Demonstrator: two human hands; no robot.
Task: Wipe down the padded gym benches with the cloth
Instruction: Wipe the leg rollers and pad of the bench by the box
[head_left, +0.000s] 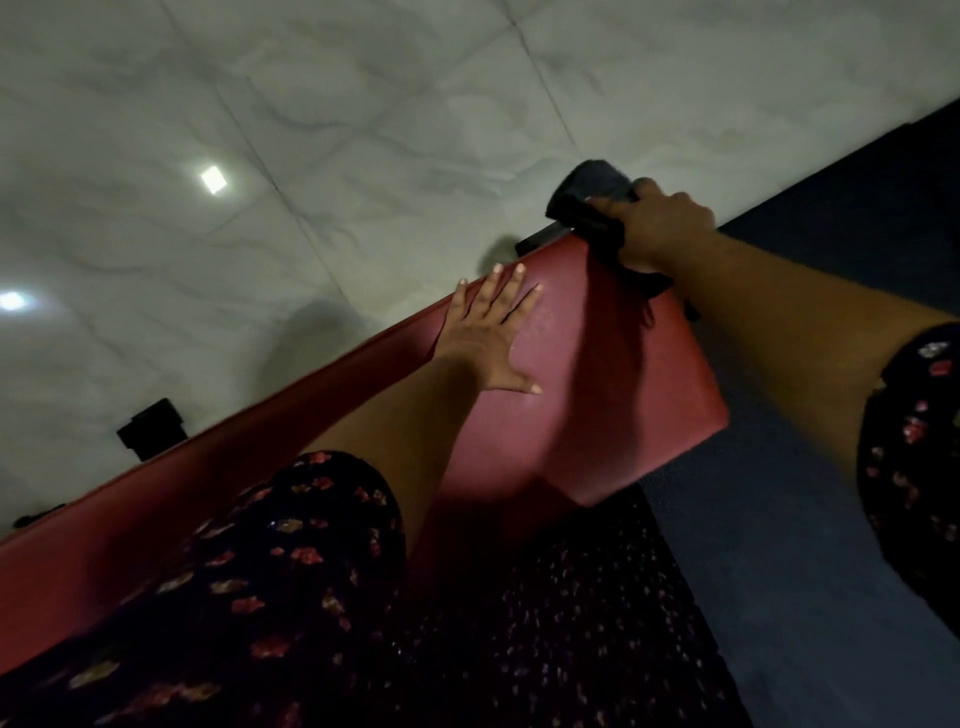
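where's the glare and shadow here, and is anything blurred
Head view: two light reflections glare on the marble floor; an arm's shadow crosses the red bench; the dark cloth in the right hand looks slightly blurred; the frame is dim and tilted.

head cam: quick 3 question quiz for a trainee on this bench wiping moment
1. True or false: the left hand lies flat, fingers spread, on the red bench.
2. Which hand grips the dark cloth? A) the left hand B) the right hand
3. Fill in: the dark cloth sits at the far ____ of the red bench's end.

Key: 1 true; 2 B; 3 corner.
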